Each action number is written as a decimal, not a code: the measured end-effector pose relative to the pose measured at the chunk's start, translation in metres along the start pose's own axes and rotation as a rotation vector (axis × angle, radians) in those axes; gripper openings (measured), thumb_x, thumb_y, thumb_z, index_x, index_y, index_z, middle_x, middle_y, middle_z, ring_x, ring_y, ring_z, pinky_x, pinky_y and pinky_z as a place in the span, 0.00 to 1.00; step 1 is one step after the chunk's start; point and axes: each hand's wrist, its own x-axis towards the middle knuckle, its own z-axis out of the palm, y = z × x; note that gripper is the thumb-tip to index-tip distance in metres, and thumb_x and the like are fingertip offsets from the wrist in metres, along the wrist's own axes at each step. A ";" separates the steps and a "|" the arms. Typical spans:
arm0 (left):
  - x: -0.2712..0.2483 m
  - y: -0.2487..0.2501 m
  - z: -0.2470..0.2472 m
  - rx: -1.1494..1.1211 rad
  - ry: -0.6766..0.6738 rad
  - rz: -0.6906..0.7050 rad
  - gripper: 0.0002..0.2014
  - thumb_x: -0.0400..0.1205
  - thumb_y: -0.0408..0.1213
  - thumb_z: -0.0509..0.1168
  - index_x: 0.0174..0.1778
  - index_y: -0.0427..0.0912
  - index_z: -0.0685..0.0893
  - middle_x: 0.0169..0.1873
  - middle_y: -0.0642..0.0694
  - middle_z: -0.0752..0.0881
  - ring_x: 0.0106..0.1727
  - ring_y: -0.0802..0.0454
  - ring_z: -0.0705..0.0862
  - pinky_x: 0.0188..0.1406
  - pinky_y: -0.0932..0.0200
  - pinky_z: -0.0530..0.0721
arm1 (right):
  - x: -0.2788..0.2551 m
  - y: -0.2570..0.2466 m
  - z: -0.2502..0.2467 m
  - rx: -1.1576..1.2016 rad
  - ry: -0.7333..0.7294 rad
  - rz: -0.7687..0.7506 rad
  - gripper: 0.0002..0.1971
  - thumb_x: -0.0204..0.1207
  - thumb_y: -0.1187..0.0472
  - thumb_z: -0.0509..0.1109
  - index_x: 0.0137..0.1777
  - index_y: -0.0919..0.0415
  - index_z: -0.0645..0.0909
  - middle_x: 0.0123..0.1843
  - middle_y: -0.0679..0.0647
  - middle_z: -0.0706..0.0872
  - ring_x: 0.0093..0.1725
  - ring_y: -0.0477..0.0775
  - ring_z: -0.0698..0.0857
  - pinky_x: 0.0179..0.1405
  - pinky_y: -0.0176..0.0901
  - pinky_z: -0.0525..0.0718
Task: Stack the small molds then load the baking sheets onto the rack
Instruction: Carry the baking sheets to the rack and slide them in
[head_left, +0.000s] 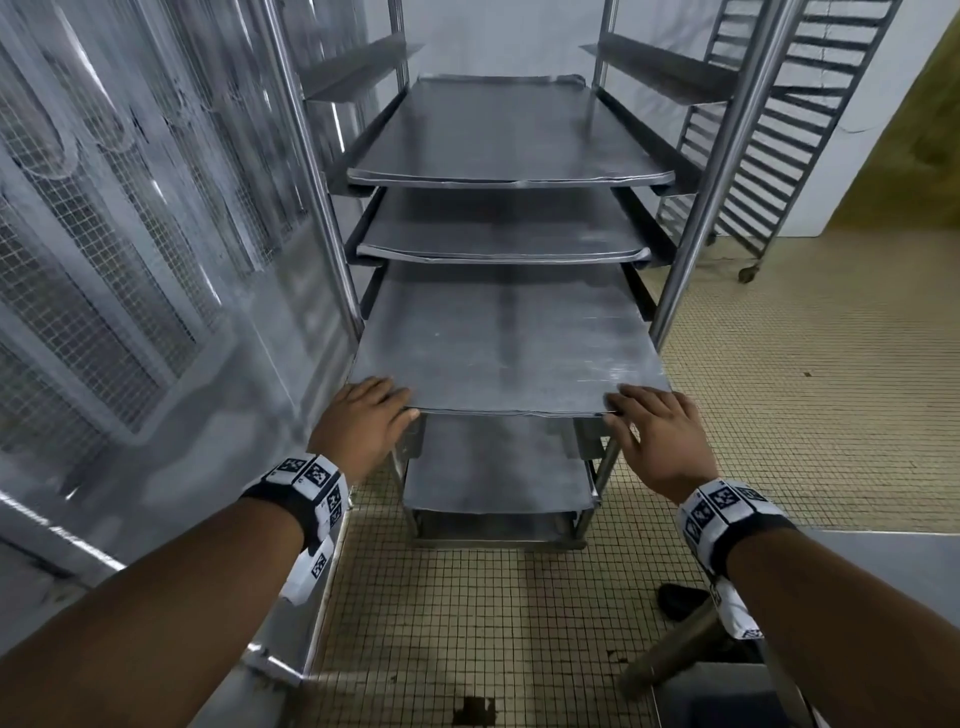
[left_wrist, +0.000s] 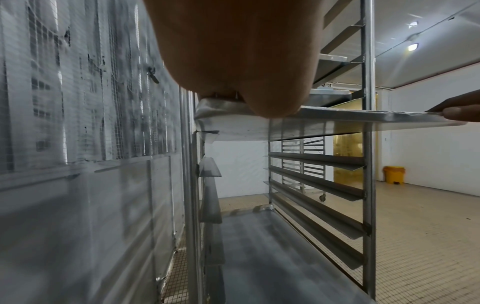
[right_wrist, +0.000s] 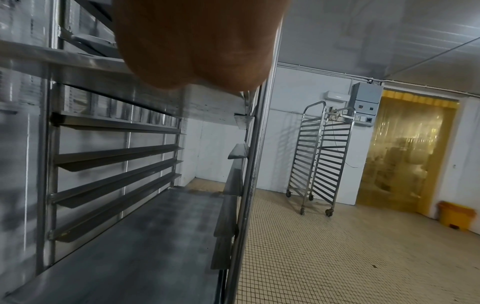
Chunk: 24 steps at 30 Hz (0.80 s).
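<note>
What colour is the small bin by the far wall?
Yellow; the bin shows best in the right wrist view.

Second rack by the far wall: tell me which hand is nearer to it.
Right. The right hand holds the sheet's near right corner, on the side toward the second rack; the left hand holds the near left corner, beside the mesh wall.

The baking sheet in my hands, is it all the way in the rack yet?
Partly in. The baking sheet sticks out past the rack's front posts.
</note>
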 end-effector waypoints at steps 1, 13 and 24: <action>0.005 -0.001 0.001 -0.004 0.006 -0.003 0.35 0.86 0.59 0.44 0.71 0.41 0.85 0.72 0.38 0.84 0.76 0.37 0.79 0.77 0.39 0.71 | 0.005 0.002 0.001 0.001 0.000 -0.003 0.25 0.86 0.39 0.50 0.71 0.48 0.81 0.73 0.50 0.83 0.74 0.55 0.78 0.76 0.60 0.66; 0.079 -0.011 0.016 -0.060 0.097 -0.041 0.29 0.87 0.53 0.50 0.63 0.38 0.90 0.60 0.40 0.90 0.64 0.38 0.86 0.66 0.43 0.78 | 0.082 0.024 0.025 0.045 0.005 -0.003 0.25 0.84 0.40 0.52 0.72 0.49 0.81 0.74 0.50 0.82 0.74 0.56 0.77 0.77 0.63 0.67; 0.125 -0.025 0.035 -0.091 0.226 -0.044 0.24 0.87 0.50 0.56 0.59 0.37 0.92 0.57 0.41 0.92 0.63 0.38 0.87 0.68 0.49 0.74 | 0.129 0.040 0.047 0.083 0.031 -0.013 0.26 0.85 0.41 0.52 0.72 0.51 0.82 0.74 0.52 0.81 0.73 0.58 0.76 0.78 0.62 0.63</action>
